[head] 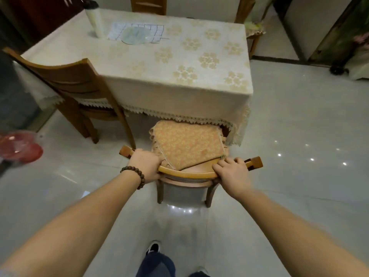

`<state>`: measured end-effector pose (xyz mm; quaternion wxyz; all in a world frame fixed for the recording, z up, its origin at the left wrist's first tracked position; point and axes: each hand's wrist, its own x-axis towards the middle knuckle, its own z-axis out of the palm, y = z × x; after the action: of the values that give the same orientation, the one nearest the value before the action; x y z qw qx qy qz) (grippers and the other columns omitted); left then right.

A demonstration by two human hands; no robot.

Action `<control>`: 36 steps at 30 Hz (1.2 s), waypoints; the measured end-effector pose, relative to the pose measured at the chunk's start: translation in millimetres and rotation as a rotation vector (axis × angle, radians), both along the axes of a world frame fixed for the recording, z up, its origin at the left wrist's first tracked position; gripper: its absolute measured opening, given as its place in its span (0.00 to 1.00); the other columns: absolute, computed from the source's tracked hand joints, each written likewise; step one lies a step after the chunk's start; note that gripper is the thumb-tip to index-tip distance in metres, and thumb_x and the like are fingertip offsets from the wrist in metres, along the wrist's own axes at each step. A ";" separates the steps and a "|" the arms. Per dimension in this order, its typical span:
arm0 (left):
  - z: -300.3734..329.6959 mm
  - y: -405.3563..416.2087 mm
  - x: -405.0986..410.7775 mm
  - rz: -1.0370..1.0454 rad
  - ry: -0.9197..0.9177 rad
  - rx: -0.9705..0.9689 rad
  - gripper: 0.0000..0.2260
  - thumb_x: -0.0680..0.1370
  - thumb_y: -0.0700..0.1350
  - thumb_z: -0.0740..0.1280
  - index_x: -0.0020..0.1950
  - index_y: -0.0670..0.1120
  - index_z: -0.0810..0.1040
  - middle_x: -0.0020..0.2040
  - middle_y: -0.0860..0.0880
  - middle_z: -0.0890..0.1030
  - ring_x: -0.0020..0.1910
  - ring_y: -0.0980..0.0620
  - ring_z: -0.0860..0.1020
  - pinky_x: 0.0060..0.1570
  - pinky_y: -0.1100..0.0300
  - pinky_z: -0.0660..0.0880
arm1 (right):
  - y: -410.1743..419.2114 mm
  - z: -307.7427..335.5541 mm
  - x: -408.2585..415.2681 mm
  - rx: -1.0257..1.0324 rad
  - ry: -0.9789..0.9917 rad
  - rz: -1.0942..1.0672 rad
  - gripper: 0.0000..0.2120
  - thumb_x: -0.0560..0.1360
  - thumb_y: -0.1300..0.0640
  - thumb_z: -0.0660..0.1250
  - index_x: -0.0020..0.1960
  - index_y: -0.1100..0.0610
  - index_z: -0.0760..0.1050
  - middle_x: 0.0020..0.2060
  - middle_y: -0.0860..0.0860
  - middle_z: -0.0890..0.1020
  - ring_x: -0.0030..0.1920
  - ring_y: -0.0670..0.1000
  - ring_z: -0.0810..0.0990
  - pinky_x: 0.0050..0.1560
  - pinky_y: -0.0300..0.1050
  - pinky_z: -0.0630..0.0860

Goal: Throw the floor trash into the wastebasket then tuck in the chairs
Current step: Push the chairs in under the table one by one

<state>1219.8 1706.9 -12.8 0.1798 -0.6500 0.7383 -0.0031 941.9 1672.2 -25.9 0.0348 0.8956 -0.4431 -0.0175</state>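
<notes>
A wooden chair (189,173) with an orange patterned cushion (187,145) stands in front of me, its seat partly under the table (159,76) and its lace-edged cloth. My left hand (144,163), with a bead bracelet at the wrist, grips the left part of the chair's curved top rail. My right hand (232,170) grips the right part of the same rail. A second wooden chair (75,90) stands at the table's left side, its seat partly under the cloth. A red wastebasket (19,146) lined with clear plastic sits on the floor at the far left.
On the table stand a white roll (96,21), a checked cloth and a clear plate (134,35). More chairs (148,5) are at the far side and at the back right. Glossy pale floor tiles (299,136) lie to the right. My feet (152,247) are below.
</notes>
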 end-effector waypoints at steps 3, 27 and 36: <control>-3.4 -1.6 -0.1 0.008 -0.028 0.022 0.16 0.73 0.65 0.60 0.43 0.53 0.76 0.39 0.53 0.77 0.40 0.51 0.76 0.45 0.56 0.70 | -3.4 -5.1 -3.8 -0.050 -0.049 0.042 0.11 0.63 0.58 0.75 0.39 0.50 0.74 0.34 0.46 0.80 0.39 0.53 0.77 0.42 0.47 0.67; -6.5 -114.5 92.1 -0.050 -0.018 0.005 0.14 0.76 0.62 0.60 0.49 0.54 0.76 0.45 0.53 0.79 0.47 0.51 0.77 0.48 0.55 0.72 | -133.2 -16.4 82.6 -0.185 -0.132 0.093 0.11 0.63 0.63 0.73 0.36 0.52 0.72 0.31 0.48 0.78 0.35 0.54 0.74 0.38 0.48 0.65; -3.6 -208.3 157.9 -0.099 -0.012 0.003 0.14 0.75 0.62 0.63 0.51 0.54 0.77 0.47 0.53 0.79 0.48 0.51 0.77 0.45 0.55 0.70 | -206.9 -16.1 147.1 -0.138 -0.079 -0.003 0.10 0.64 0.61 0.73 0.37 0.52 0.72 0.32 0.48 0.78 0.36 0.54 0.74 0.40 0.48 0.67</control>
<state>1377.7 1498.6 -16.4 0.1848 -0.6125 0.7684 -0.0146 1089.1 1465.3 -42.1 0.0789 0.8904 -0.4458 0.0484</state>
